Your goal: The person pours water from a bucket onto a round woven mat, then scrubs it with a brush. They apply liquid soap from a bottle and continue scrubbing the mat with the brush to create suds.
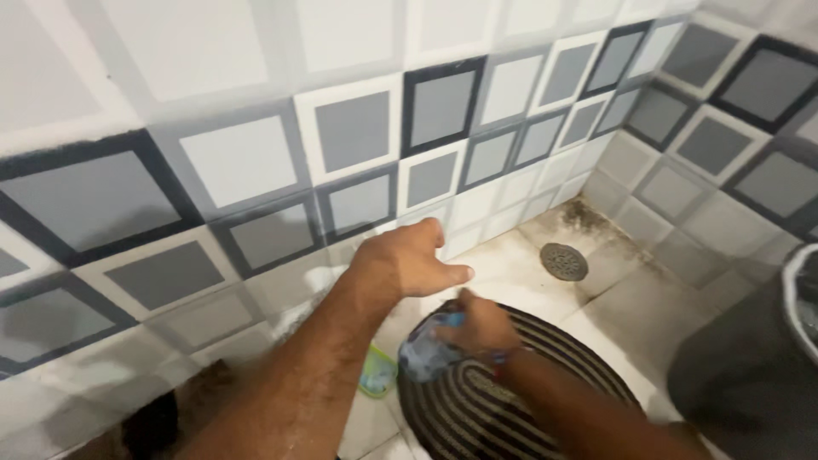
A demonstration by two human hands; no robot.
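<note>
A: Floor, room?
B: Stained pale tile floor (596,294), grey-and-white checked wall (256,162), corner at 1 o'clock.
A: Around?
B: Round drain (564,261) at 1, striped round mat (477,409) at 6, green sponge (377,372) at 7, dark bin (750,375) at 4.
A: Hands?
B: Left hand (409,264) empty, fingers loosely spread, nr wall. Right hand (481,328) clenched round crumpled bluish cloth (426,351), over mat's top edge.

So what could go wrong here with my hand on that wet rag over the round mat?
The floor near the drain looks wet and grimy, so a slip seems possible. The right hand grips a rag over the round striped mat; drips could soak it. The left hand hovers unsupported near the tiled wall.
</note>
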